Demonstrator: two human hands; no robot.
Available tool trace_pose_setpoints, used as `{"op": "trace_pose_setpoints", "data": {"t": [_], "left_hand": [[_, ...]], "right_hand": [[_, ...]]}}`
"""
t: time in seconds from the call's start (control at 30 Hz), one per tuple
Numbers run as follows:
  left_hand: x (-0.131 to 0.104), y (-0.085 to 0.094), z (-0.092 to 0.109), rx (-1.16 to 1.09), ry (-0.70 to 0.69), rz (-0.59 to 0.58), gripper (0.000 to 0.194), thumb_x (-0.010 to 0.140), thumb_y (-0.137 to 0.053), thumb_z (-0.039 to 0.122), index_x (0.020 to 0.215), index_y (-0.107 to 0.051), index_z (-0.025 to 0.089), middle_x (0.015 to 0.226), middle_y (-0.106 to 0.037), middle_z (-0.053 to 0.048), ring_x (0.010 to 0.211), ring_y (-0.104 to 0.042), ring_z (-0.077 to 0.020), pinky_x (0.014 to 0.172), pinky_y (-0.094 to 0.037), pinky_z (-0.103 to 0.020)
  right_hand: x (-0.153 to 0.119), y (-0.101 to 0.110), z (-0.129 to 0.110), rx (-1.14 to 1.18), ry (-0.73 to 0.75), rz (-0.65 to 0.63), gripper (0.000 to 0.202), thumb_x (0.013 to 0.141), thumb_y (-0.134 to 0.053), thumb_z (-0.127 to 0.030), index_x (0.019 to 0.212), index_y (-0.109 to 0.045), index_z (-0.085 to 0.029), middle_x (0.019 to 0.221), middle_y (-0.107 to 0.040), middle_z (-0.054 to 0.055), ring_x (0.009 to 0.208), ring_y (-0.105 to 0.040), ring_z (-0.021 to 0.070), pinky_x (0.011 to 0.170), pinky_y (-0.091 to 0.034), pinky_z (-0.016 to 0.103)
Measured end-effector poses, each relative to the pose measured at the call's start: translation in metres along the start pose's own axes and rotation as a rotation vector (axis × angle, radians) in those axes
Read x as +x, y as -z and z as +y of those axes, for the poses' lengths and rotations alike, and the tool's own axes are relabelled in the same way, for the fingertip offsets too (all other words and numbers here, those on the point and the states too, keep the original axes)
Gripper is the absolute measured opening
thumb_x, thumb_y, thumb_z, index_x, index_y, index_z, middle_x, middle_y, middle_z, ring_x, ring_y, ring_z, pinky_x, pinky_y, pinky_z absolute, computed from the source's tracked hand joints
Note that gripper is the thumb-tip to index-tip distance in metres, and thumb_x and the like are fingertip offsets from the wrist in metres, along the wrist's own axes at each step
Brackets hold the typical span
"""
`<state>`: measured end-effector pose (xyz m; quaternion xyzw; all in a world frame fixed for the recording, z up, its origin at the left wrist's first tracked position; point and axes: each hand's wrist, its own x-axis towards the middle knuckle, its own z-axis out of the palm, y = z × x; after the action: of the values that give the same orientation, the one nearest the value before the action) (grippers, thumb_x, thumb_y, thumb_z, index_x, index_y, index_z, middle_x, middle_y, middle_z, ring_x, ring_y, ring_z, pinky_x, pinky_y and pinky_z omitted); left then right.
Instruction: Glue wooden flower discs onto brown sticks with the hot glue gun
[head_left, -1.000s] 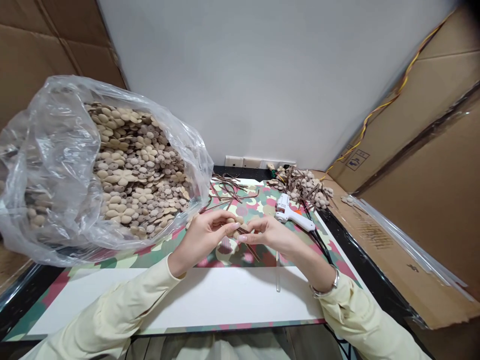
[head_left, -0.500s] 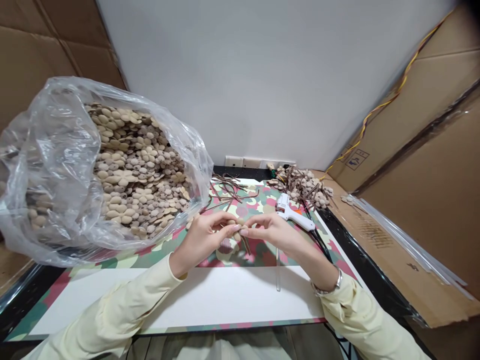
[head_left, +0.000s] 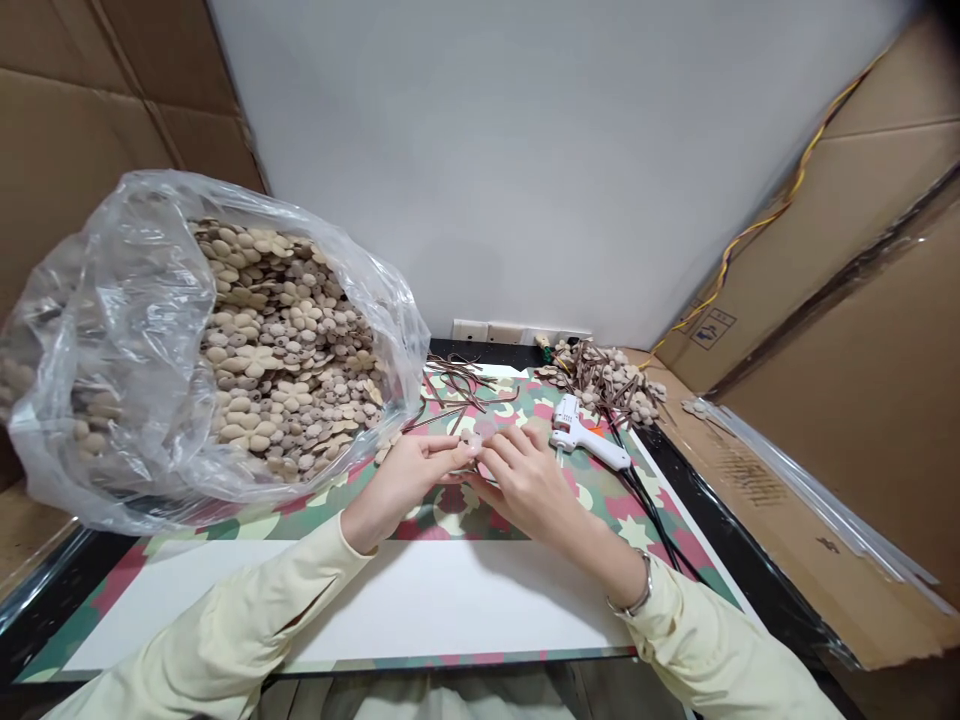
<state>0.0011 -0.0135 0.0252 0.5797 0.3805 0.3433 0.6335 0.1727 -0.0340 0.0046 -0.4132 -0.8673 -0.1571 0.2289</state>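
My left hand [head_left: 409, 474] has its thumb and fingers pinched on a small beige petalled flower [head_left: 471, 438], above the middle of the camouflage-patterned mat [head_left: 442, 515]. My right hand [head_left: 525, 475] is curled against the same flower, back of the hand upward, its fingertips meeting those of the left. Most of the flower is hidden by the fingers. A white glue gun [head_left: 592, 443] lies just right of my right hand. Behind my hands are loose brown cords [head_left: 465, 380].
At left, a large clear plastic bag [head_left: 150, 300] bulges with beige and grey-brown flowers [head_left: 300, 350]. A pile of corded flowers [head_left: 611, 380] is at the back right. White paper [head_left: 450, 600] covers the mat's front. Cardboard [head_left: 840, 290] borders the right; a wall stands behind.
My right hand has turned over and closed in around the flower, covering more of it. The clear stick below my right hand no longer shows. The view has shifted slightly.
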Motion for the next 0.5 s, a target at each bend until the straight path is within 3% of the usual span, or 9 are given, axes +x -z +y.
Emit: {"op": "trace_pose_setpoints", "data": {"t": [0.13,0.27,0.33,0.43,0.5], "left_hand": [[0.000,0.001,0.002,0.001,0.033,0.059,0.029,0.075,-0.062,0.040,0.083,-0.069,0.012,0.085,-0.068,-0.007,0.081,-0.062,-0.0181,0.072,-0.050,-0.027],[-0.001,0.001,0.006,0.010,0.001,0.038,0.029,0.077,-0.060,0.040,0.082,-0.067,0.012,0.088,-0.067,-0.008,0.084,-0.062,-0.0185,0.074,-0.049,-0.027],[0.000,0.000,0.005,0.020,-0.003,0.001,0.030,0.077,-0.059,0.039,0.091,-0.065,0.013,0.091,-0.067,-0.009,0.088,-0.062,-0.0197,0.077,-0.049,-0.029],[0.000,-0.003,0.000,0.038,0.022,-0.049,0.041,0.078,-0.057,0.036,0.113,-0.052,0.015,0.081,-0.067,-0.006,0.079,-0.064,-0.0181,0.073,-0.049,-0.031],[0.000,-0.005,-0.003,0.058,0.017,-0.048,0.047,0.079,-0.057,0.035,0.120,-0.043,0.016,0.073,-0.066,-0.003,0.071,-0.063,-0.0160,0.068,-0.048,-0.029]], "right_hand": [[0.002,0.010,0.002,0.253,-0.089,0.006,0.033,0.079,-0.057,-0.048,0.088,-0.058,-0.017,0.087,-0.063,0.008,0.085,-0.052,0.0233,0.078,-0.035,0.036],[0.007,0.025,0.013,0.701,-0.457,0.014,0.029,0.086,-0.049,-0.045,0.089,-0.060,-0.019,0.089,-0.064,0.006,0.082,-0.056,0.0181,0.073,-0.040,0.030],[0.009,0.027,0.017,0.906,-0.587,-0.071,0.030,0.086,-0.048,-0.045,0.091,-0.062,-0.019,0.091,-0.065,0.005,0.081,-0.058,0.0172,0.071,-0.043,0.028],[0.008,0.021,0.019,1.178,-0.654,-0.228,0.033,0.080,-0.055,-0.048,0.090,-0.065,-0.018,0.088,-0.066,0.005,0.081,-0.060,0.0177,0.072,-0.044,0.028],[0.007,0.016,0.018,1.306,-0.691,-0.260,0.033,0.075,-0.061,-0.047,0.088,-0.065,-0.017,0.084,-0.065,0.005,0.078,-0.060,0.0172,0.072,-0.045,0.029]]}}
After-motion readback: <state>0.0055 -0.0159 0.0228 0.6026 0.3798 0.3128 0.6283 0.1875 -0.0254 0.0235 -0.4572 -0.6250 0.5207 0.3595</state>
